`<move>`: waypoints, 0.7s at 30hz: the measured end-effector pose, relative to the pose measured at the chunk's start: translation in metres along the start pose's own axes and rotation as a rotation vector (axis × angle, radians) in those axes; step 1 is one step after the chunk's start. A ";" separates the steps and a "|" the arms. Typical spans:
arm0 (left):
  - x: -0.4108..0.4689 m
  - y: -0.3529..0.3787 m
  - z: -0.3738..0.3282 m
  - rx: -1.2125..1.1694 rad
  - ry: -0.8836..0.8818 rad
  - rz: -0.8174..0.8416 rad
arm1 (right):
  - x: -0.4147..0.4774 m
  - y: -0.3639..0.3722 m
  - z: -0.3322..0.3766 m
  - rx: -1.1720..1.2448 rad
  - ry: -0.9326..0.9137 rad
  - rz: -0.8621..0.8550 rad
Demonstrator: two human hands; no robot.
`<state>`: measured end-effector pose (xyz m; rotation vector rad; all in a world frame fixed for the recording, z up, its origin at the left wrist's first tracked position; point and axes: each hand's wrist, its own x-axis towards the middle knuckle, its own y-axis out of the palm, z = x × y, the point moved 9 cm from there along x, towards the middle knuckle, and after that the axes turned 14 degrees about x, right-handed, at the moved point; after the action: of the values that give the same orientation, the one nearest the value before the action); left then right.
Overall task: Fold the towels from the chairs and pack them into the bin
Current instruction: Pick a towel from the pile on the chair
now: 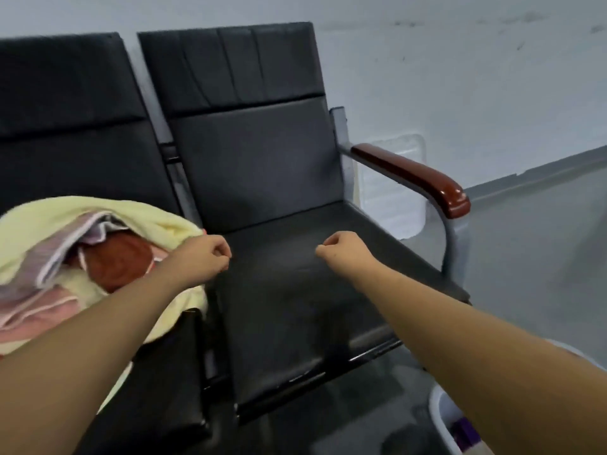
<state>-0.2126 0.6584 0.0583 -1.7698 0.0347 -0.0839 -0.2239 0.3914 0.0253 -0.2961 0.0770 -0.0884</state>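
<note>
Where the towels lie: a heap of soft pale-yellow, pink and rust-red cloth towels [49,221] is piled on the left black padded chair [65,126].
Left hand [210,254]: fingers are curled, nothing is held; it is found just beside the heap's right edge.
Right hand [341,251]: curled, empty, above the right black padded chair [295,307], apart from the towels.
White plastic bin [438,418]: low at right, partly hidden by the right forearm.

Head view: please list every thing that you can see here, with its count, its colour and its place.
chairs: two, black, side by side against the wall
armrest: one, red-brown, on the right chair's outer side
towels: several in a heap, pale yellow, pink, lilac-striped, rust, on the left chair's seat
bin: one, white, on the floor at lower right, mostly cut off
left hand: curled, empty, beside the towels
right hand: curled, empty, over the right chair's seat
</note>
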 end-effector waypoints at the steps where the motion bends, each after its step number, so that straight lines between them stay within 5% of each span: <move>1: -0.003 -0.007 0.016 0.021 -0.020 -0.033 | 0.003 0.015 0.009 -0.011 -0.010 0.029; 13: -0.032 -0.104 0.215 0.427 -0.329 -0.606 | 0.031 0.276 0.122 -0.220 -0.281 0.346; 17: -0.011 -0.096 0.266 0.451 -0.443 -0.326 | 0.047 0.326 0.152 -0.253 -0.427 0.305; 21: -0.014 -0.119 0.272 0.405 -0.373 -0.443 | 0.061 0.360 0.185 -0.169 -0.552 0.320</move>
<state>-0.2081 0.9494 0.1207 -1.3381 -0.6060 -0.0733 -0.1197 0.7812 0.0918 -0.4642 -0.4174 0.3198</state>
